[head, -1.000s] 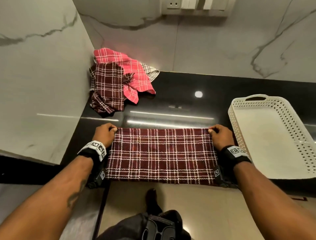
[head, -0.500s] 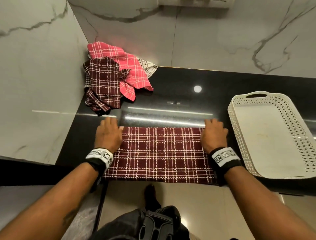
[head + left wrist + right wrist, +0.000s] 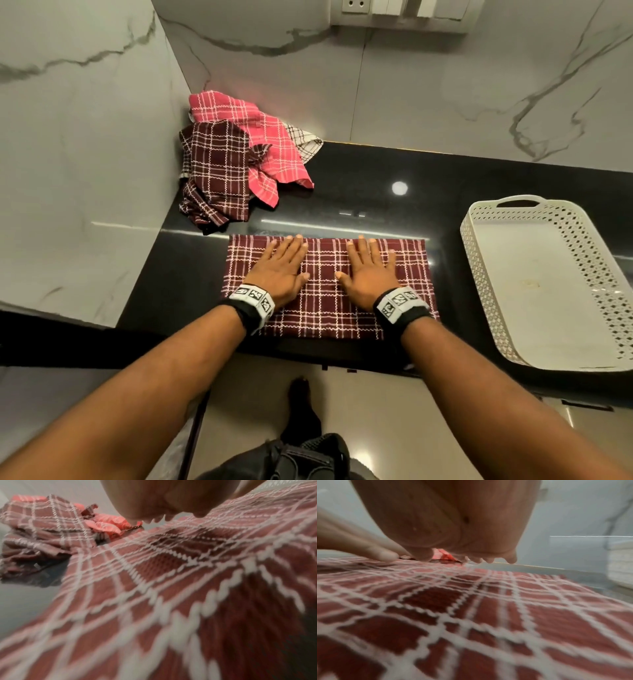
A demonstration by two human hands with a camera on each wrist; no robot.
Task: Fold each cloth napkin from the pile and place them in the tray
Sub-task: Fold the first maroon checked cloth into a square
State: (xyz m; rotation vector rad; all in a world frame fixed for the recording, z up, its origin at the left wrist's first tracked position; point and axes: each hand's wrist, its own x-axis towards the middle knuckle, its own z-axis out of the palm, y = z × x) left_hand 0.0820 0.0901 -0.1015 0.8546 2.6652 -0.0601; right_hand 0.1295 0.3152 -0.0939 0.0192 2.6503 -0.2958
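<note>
A maroon checked napkin (image 3: pixel 325 305) lies folded in a flat rectangle at the near edge of the black counter (image 3: pixel 404 219). Both my hands lie flat on it, side by side with fingers straight: the left hand (image 3: pixel 282 263) left of its middle, the right hand (image 3: pixel 370 267) just right of it. The wrist views show the same cloth (image 3: pixel 171 588) (image 3: pixel 471 615) close under each palm. The pile of napkins (image 3: pixel 236 168), maroon, pink and white checked, sits crumpled in the back left corner. A white perforated tray (image 3: pixel 548 284) stands empty at the right.
Marble walls close the counter at the left and the back. A switch and socket plate (image 3: pixel 400 13) is on the back wall. Bare black counter lies between the pile, the folded napkin and the tray.
My hands let go of the napkin's far corners, flattened, and slid inward from its two ends to its middle, palms down on the cloth.
</note>
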